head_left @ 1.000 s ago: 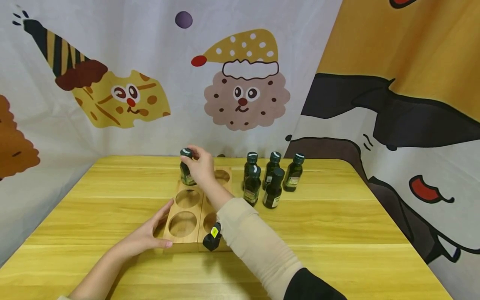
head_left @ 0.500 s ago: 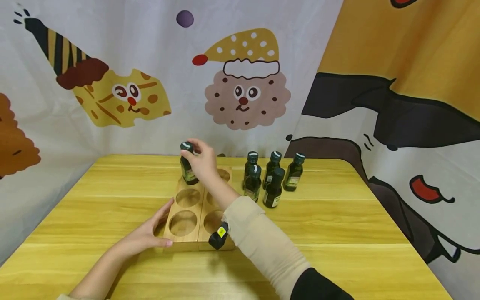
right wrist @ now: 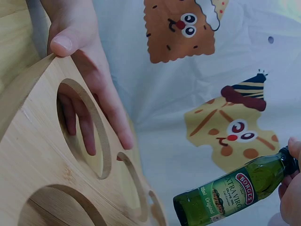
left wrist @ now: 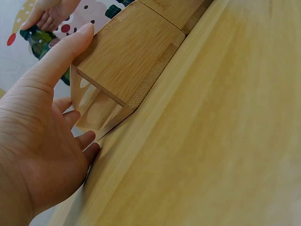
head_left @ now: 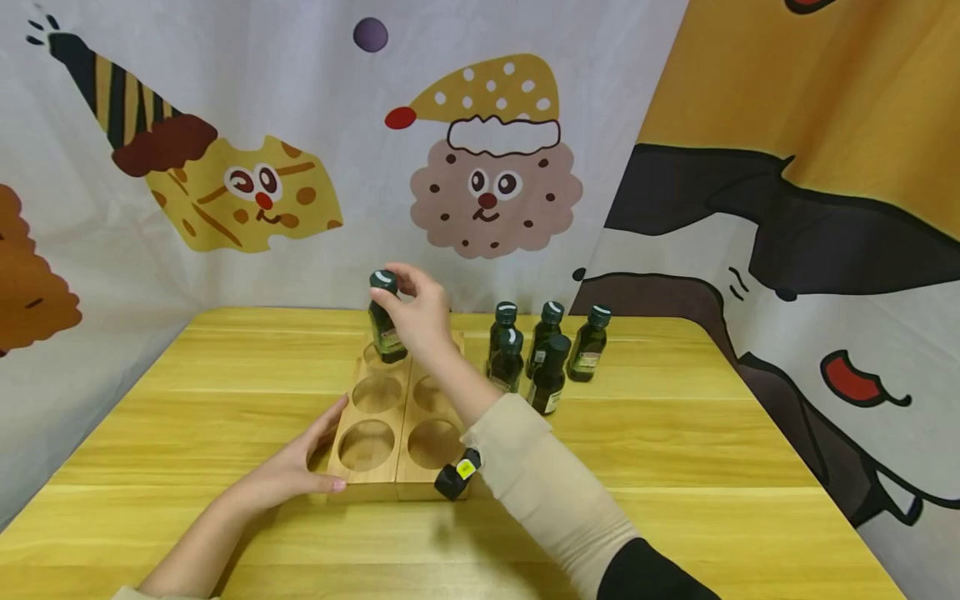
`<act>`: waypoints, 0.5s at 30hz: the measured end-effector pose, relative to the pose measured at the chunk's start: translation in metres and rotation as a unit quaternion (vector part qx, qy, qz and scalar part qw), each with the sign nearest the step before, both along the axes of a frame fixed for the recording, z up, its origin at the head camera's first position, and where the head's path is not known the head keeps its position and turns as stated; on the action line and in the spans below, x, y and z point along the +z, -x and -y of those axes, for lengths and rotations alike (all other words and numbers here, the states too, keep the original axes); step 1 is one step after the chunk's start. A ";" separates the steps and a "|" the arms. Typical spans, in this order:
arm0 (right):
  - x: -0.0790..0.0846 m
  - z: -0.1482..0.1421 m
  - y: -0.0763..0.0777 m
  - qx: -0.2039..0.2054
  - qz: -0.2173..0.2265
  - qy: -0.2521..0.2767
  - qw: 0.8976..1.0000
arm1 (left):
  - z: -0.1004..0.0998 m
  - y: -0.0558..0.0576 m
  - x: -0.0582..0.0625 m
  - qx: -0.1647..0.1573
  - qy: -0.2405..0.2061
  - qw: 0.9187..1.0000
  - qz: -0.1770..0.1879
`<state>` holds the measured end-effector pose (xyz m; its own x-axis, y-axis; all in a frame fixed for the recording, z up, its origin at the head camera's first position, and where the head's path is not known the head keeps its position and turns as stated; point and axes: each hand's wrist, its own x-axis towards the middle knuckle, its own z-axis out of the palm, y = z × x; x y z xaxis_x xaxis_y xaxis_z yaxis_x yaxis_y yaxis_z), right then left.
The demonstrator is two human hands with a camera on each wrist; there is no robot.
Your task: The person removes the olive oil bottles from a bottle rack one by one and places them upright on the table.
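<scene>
My right hand [head_left: 423, 310] pinches a small green olive oil bottle [head_left: 387, 332] by its dark cap and neck. The bottle hangs slightly tilted over the far left hole of a wooden rack [head_left: 364, 492]; its label [right wrist: 230, 190] faces the right wrist camera. Two columns of round holes run along the rack's top. My left hand [head_left: 288, 473] rests against the rack's near left corner, thumb on the front edge and long fingers stretched along the side. Through a rack hole in the right wrist view, some fingers [right wrist: 84, 125] of that hand show.
Several more dark green bottles [head_left: 546, 375] stand in a group right of the rack on the wood-grain table [head_left: 675, 467]. A black wrist camera [head_left: 455, 477] overlaps the rack's near right corner. Behind the table hangs a cartoon-printed cloth [head_left: 300, 75].
My right hand has lifted the bottle up from the far left hole and shifted slightly right with it. My left hand and the rack have stayed in place.
</scene>
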<state>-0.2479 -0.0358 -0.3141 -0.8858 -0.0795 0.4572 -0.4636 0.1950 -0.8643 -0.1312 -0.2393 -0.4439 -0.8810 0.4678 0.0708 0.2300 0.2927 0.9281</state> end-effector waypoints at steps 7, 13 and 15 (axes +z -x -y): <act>0.011 -0.014 -0.011 0.007 -0.030 0.017 0.999 | -0.001 -0.001 0.002 0.000 0.000 1.000 -0.002; 0.016 -0.028 -0.021 0.021 -0.036 0.035 0.999 | -0.001 -0.001 0.003 0.004 0.002 1.000 0.002; 0.018 -0.032 -0.024 0.027 -0.036 0.040 0.998 | -0.001 -0.001 0.002 0.005 0.003 1.000 0.003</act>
<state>-0.2241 -0.0034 -0.2963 -0.8460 -0.0870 0.5261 -0.5328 0.0999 -0.8403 -0.1304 -0.2386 -0.4418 -0.8857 0.4600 0.0626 0.2213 0.2999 0.9279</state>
